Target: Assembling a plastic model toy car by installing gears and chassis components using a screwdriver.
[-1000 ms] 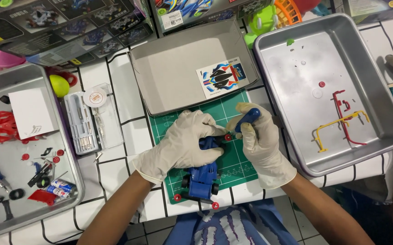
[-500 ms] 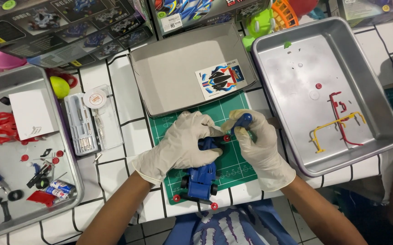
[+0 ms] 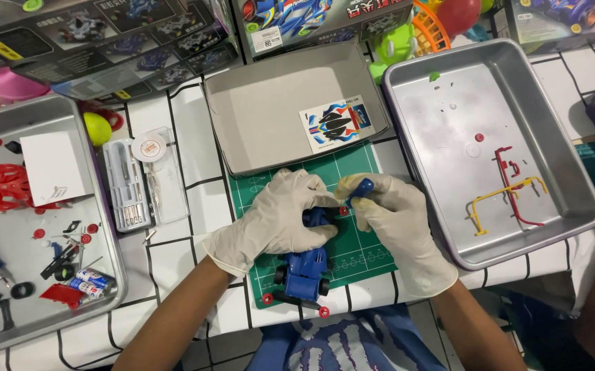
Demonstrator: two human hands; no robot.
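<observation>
A blue toy race car chassis (image 3: 304, 271) with black wheels and small red rollers lies on the green cutting mat (image 3: 366, 254). My left hand (image 3: 280, 220), in a white glove, grips the car's front end. My right hand (image 3: 394, 223), also gloved, holds a blue-handled screwdriver (image 3: 361, 189) with its tip down at the front of the car, beside a small red roller (image 3: 343, 211). The car's front is hidden under my fingers.
An open grey cardboard box (image 3: 270, 124) with a sticker sheet (image 3: 335, 124) lies behind the mat. The metal tray on the right (image 3: 572, 178) holds red and yellow plastic sprues (image 3: 507, 196). The left tray (image 3: 105, 275) holds red parts and small tools. A clear tool case (image 3: 129, 182) lies between.
My hands have stayed on the car's front. The screwdriver handle has tipped a little to the left as my right hand works it. The view has shifted slightly.
</observation>
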